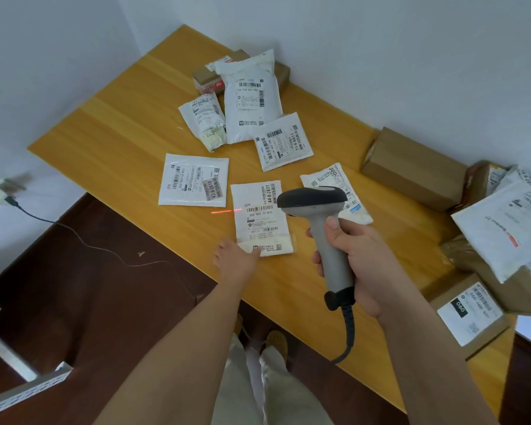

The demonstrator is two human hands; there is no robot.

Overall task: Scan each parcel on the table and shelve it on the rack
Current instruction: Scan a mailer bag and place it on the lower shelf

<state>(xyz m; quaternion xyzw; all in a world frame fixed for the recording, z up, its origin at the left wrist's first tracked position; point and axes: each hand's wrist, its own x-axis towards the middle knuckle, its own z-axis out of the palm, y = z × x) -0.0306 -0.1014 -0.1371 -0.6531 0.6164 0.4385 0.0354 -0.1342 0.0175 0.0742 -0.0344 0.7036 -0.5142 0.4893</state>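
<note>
1. Right hand (359, 256): fingers curled round the handle of a grey handheld barcode scanner with a dark head and coiled black cable (322, 222), held above the near middle of the counter.
2. Left hand (235, 260): fingers lie on the near left corner of the white flat mailer parcel with printed label "44-6-2611" (262, 216); whether they pinch it I cannot tell.
3. That parcel: flat on the yellow wooden counter (120, 130), under the scanner head; a red scan line (224, 211) crosses its barcode and the wood to its left.
4. Other white mailers: far and left.
5. Brown cardboard box (411, 167): far right.
</note>
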